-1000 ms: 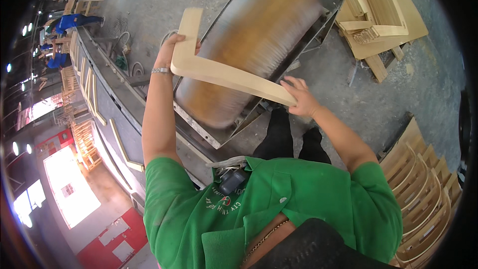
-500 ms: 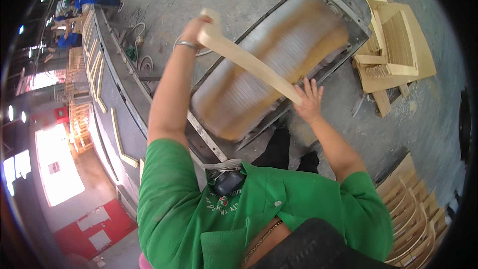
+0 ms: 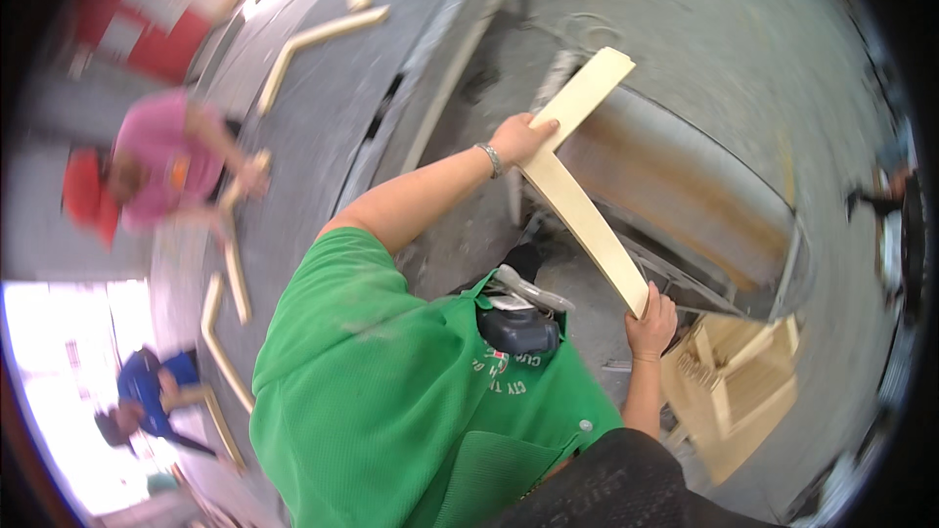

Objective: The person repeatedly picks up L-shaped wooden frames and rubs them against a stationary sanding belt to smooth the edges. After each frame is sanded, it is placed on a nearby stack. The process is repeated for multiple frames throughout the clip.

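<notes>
Both hands carry a pale, angled wooden piece (image 3: 589,222), which has a long narrow arm and a shorter, wider arm meeting at a bend. My left hand (image 3: 523,140) is wrapped round it near that bend. At the far end of the long arm, my right hand (image 3: 652,325) is closed on the tip. Just beyond the piece lies a wide machine roller (image 3: 675,186), grey with brown bands, set in a metal frame. The wood overlaps part of the roller in the head view; whether the two touch, I cannot tell.
On the left runs a long grey table (image 3: 333,68) with several similar angled wooden pieces along it. A person in pink (image 3: 156,156) and a person in blue (image 3: 156,396) handle pieces there. Wooden parts (image 3: 734,381) are stacked on the floor at right.
My view has swung left, bringing the table and two people closer into view. The wooden piece has been lifted off to the roller's near side and turned, its wide face now showing.
</notes>
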Available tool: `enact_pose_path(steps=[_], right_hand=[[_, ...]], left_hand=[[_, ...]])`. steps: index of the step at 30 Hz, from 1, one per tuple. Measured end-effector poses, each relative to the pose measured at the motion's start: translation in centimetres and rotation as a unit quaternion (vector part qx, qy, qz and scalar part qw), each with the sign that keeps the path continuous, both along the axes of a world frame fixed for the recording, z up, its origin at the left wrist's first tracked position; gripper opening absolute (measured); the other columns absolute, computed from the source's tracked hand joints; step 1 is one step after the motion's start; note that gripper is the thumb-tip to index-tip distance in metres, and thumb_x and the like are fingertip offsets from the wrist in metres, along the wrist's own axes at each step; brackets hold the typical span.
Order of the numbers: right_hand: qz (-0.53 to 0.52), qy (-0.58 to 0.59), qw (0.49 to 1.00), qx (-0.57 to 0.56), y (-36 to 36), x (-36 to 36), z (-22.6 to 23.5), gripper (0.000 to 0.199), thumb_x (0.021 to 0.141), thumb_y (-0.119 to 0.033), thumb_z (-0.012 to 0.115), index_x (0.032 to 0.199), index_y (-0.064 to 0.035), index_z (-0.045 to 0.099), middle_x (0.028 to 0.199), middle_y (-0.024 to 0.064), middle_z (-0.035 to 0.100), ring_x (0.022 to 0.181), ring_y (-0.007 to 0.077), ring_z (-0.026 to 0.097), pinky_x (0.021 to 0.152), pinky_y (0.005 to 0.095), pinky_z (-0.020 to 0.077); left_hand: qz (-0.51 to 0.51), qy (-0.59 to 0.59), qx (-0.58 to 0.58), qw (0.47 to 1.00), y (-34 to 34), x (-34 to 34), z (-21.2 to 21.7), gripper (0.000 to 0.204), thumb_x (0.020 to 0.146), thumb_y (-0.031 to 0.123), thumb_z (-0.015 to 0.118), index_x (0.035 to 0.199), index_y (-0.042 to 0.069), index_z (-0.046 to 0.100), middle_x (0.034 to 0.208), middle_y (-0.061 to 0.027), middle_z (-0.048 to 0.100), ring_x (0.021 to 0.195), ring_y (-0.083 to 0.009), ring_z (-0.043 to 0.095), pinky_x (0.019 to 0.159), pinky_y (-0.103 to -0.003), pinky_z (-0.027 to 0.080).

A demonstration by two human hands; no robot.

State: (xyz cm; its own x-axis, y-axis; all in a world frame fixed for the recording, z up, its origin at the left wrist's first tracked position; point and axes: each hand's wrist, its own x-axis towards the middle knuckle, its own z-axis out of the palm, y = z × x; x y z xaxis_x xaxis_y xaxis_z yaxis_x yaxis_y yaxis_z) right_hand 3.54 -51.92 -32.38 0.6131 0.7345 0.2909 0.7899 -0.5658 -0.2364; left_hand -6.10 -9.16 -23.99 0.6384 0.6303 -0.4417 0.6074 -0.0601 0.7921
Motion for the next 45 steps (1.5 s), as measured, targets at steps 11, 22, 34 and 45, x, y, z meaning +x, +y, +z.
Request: enact_pose_path(steps=[11,22,34,45], right_hand=[[0.083,0.211,0.974,0.000,13.5,-6.1,3.9,0.048,0.082,-0.029,0.080,0.123,-0.0094,0.064,0.101,0.0084,0.066,0.087,0.0261,0.065,0.076,0.0367,0.0523],[0.151,0.331,0.908,-0.209,3.9,-4.9,-1.2,0.045,0.088,-0.042,0.070,0.126,-0.0180,0.063,0.115,0.0093,0.069,0.109,0.0323,0.065,0.090,0.0477,0.0522],[-0.539,0.493,0.677,0.096,-30.5,2.1,-12.1,0.055,0.088,-0.041,0.070,0.131,-0.0080,0.061,0.125,0.0155,0.067,0.114,0.0311,0.065,0.092,0.0421,0.0531],[-0.802,0.295,0.339,0.393,-50.3,21.2,-28.5,0.107,0.072,-0.044,0.087,0.143,0.0161,0.033,0.139,0.0307,0.053,0.132,0.0371,0.053,0.111,0.0370,0.0417]], left_hand=[[0.633,-0.160,-0.036,0.757,-1.9,-55.0,-10.6,0.071,0.099,0.056,0.055,0.126,-0.010,0.057,0.111,-0.0178,0.068,0.092,-0.0263,0.070,0.079,-0.043,0.057],[0.594,0.011,-0.031,0.803,7.5,-56.9,-11.8,0.063,0.099,0.053,0.054,0.133,0.000,0.058,0.130,-0.0161,0.062,0.114,-0.0317,0.062,0.094,-0.046,0.051],[0.017,-0.106,0.568,0.816,3.7,-5.9,0.3,0.047,0.100,0.023,0.062,0.139,-0.002,0.053,0.139,-0.0231,0.051,0.124,-0.0327,0.053,0.101,-0.045,0.048],[-0.512,-0.158,0.322,0.781,-36.5,7.9,-4.4,0.035,0.085,0.010,0.071,0.119,0.005,0.064,0.134,-0.0209,0.052,0.111,-0.0351,0.059,0.091,-0.044,0.051]])
